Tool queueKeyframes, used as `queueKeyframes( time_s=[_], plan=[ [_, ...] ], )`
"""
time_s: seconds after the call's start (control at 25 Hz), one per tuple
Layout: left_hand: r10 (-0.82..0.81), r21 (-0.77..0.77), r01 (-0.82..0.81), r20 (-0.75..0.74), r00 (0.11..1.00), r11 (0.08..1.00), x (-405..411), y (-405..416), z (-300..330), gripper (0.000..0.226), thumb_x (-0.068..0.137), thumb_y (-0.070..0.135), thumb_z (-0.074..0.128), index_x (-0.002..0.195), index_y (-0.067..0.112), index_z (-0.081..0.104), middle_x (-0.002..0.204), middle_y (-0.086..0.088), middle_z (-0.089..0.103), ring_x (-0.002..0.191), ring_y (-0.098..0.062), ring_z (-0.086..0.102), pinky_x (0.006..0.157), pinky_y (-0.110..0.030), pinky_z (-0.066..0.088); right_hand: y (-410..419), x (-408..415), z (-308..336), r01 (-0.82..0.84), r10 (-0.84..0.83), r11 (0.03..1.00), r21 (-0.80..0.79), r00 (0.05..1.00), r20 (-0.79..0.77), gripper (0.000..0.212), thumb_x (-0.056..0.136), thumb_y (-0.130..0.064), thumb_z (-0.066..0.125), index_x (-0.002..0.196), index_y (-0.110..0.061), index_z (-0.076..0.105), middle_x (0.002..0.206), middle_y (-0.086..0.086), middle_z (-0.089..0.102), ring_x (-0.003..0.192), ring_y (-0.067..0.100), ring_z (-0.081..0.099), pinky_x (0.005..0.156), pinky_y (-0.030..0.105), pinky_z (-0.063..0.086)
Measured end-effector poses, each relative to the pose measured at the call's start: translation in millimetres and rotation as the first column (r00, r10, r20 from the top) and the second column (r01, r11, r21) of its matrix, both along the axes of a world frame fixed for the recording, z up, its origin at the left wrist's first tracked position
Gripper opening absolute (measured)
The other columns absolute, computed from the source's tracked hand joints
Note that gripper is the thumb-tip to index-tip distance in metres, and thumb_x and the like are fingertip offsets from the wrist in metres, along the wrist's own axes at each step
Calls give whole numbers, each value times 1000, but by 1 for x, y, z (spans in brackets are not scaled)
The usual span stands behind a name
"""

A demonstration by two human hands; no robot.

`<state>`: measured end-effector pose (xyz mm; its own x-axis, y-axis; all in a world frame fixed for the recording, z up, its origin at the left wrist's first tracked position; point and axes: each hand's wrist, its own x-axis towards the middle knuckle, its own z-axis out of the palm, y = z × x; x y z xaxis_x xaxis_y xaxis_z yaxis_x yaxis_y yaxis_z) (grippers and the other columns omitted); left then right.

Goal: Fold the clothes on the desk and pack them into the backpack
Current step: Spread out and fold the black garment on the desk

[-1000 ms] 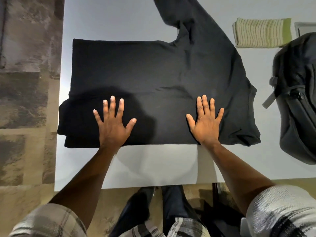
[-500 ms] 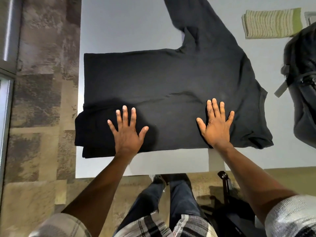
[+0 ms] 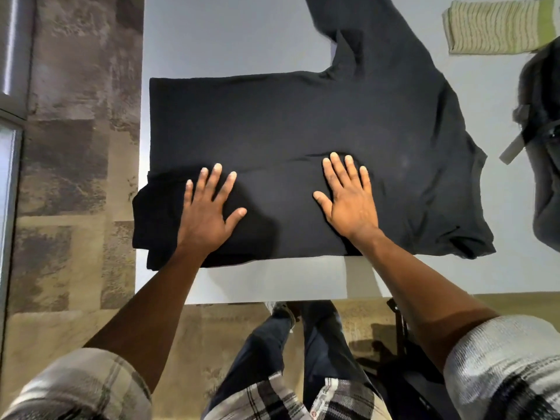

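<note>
White desk (image 3: pixel 242 40): both hands (image 3: pixel 209 216) flat on black shirt (image 3: pixel 303 116), prob. part-folded.

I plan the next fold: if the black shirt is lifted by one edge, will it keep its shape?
Probably not. The shirt lies limp with creases, so it would likely droop. Its sleeve trails away loose and may swing. Both flat hands, left and right, press it, suggesting that it shifts easily on the smooth desk.
</note>
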<state>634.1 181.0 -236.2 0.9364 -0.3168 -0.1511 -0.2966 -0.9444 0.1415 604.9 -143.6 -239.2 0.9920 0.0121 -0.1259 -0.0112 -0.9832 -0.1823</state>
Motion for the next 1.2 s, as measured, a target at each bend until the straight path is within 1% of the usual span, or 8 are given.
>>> queueKeyframes(
  time_s=[0.28,0.48,0.56,0.68,0.76,0.88,1.0,1.2],
  plan=[
    [144,8,-144,-2,990,990,-2,54,2,84,94,68,29,161,19,12,169,-8,6,155,-30,2,126,-49,5,-17,-9,2,98,-98,995,-16,995,-8,66,103,-50,29,161,-20,17,168,-2,15,155,26,10,125,48,9],
    [326,42,-325,-1,946,945,-3,20,6,77,100,57,36,161,16,9,168,-13,4,155,-35,3,123,-58,6,-6,-6,6,133,-134,991,-18,990,-41,66,103,-46,26,161,-17,16,169,2,12,155,29,9,123,56,9],
    [277,2,-277,-14,961,961,4,-19,10,75,100,54,37,161,18,12,168,-13,4,154,-36,4,122,-60,8,10,-3,11,147,-147,989,-3,989,-35,67,103,-46,31,161,-15,16,169,6,10,155,31,9,123,59,7],
    [58,-85,-64,-75,995,994,30,-81,13,73,99,56,37,160,22,18,168,-10,8,154,-35,5,121,-61,9,34,18,20,106,-104,993,49,994,-33,70,103,-48,37,161,-15,16,169,8,9,155,32,8,123,58,5],
    [15,-102,-25,-101,995,994,51,-102,12,74,99,60,36,160,23,18,169,-9,8,155,-34,4,121,-62,7,37,41,22,98,-94,992,73,994,-56,70,103,-50,36,161,-15,16,169,7,8,155,30,6,123,56,4],
    [83,-62,-90,-99,992,994,71,-98,7,81,95,68,35,161,25,15,169,-4,3,155,-29,-1,121,-62,4,11,77,20,134,-123,987,92,985,-121,69,104,-54,31,161,-16,17,169,2,8,156,26,3,125,51,1],
    [126,-24,-127,-67,990,992,74,-77,3,88,91,77,31,161,28,9,169,0,-1,156,-25,-4,122,-60,0,-35,90,13,123,-116,990,64,987,-113,70,104,-56,29,161,-19,16,169,-2,8,156,24,2,125,48,1],
    [220,13,-220,-51,974,975,80,-54,1,85,93,71,29,161,24,9,169,-1,1,156,-25,-1,123,-59,2,-85,87,8,247,-242,968,41,966,-95,75,102,-62,22,161,-17,12,169,-1,6,156,23,0,126,47,2]
  ],
)
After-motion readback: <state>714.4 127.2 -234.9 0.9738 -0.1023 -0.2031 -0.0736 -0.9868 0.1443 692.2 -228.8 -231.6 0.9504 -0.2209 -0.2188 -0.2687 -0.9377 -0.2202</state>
